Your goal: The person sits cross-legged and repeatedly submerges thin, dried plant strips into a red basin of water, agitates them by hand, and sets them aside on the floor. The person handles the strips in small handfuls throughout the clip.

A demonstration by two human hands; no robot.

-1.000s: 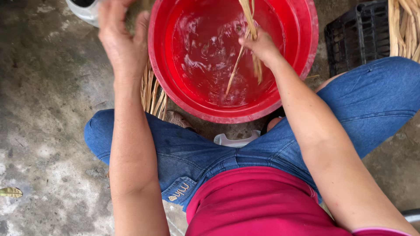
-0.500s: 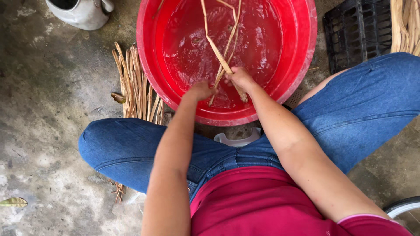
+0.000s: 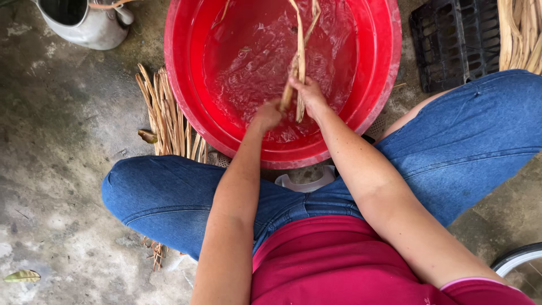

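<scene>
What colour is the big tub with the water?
The basin is bright red, seen in the head view.

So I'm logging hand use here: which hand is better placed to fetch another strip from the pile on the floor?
Probably the left hand: the strip pile lies on its side of the red basin.

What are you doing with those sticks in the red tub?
A seated person holds long tan strips over a red tub of water. The left hand and right hand both grip their lower ends. More strips lie on the floor beside the tub, near a metal can.
</scene>
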